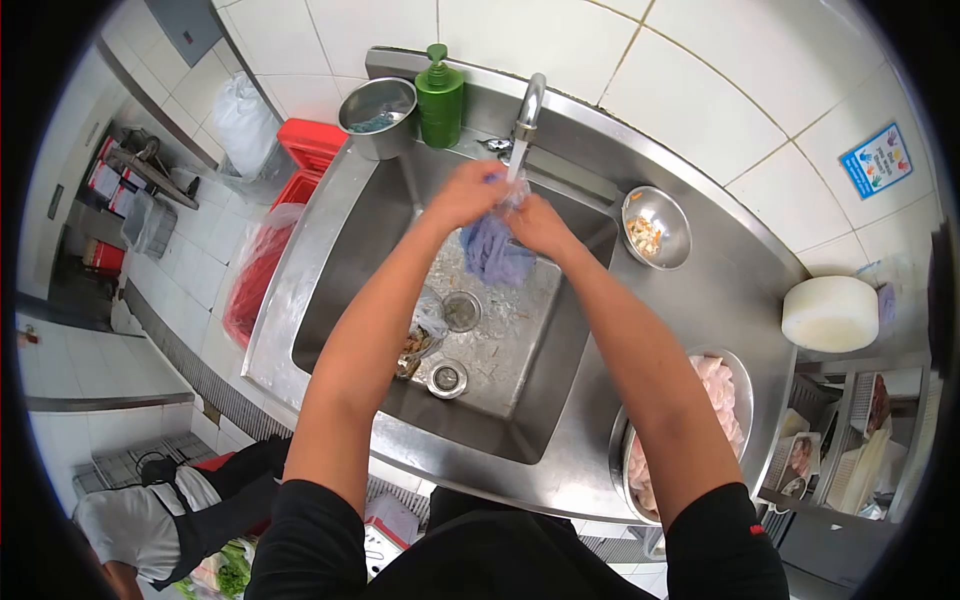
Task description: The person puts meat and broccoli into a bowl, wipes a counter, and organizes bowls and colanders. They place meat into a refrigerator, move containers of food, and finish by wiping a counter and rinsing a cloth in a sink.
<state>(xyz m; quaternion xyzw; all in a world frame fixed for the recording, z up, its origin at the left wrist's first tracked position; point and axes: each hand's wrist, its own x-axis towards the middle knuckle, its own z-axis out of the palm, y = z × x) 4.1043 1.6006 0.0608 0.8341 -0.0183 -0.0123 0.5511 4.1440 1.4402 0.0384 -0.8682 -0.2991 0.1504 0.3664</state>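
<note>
Water runs from the tap at the back of the steel sink. Under it, my left hand is closed on the upper part of a thin, crumpled purple cloth. My right hand grips the same cloth from the right side, close to the left. The cloth hangs wet into the basin, above the sink floor; its exact material is hard to tell. Below lie a drain, a round strainer and a clear plastic bag with food scraps, partly hidden by my left forearm.
Behind the basin stand a green pump bottle and a steel pot. On the right counter are a steel bowl with scraps and a large bowl of raw meat, partly behind my right arm. Another person is at lower left.
</note>
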